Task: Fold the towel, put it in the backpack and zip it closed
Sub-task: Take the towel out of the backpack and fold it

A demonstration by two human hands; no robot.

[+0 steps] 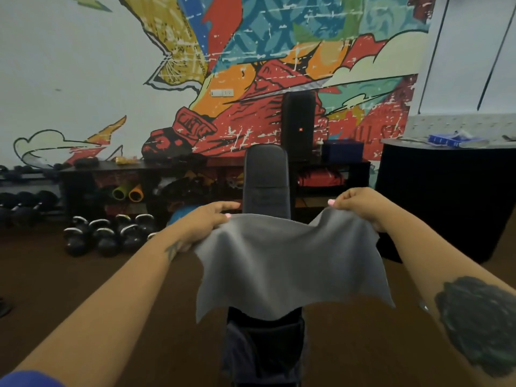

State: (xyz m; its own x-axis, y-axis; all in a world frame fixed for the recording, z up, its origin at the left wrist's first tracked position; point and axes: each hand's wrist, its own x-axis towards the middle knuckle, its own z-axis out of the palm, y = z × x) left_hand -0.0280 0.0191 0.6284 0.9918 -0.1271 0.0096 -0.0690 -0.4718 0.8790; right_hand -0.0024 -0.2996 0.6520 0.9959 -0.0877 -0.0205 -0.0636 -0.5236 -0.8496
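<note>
A grey towel [287, 269] hangs spread out in the air in front of me. My left hand [205, 219] pinches its top left corner and my right hand [360, 203] pinches its top right corner. The cloth sags between the two hands and its lower edge hangs free. Below the towel a dark backpack [262, 344] lies on a black padded bench [266, 182]; the towel hides its upper part, and I cannot tell whether its zip is open.
Several kettlebells [109, 236] stand on the brown floor at the left, with dumbbells [22, 205] on a rack behind them. A low dark shelf [195, 166] runs along the mural wall, and a black speaker [298, 124] stands on it. A black counter [446, 196] stands at the right.
</note>
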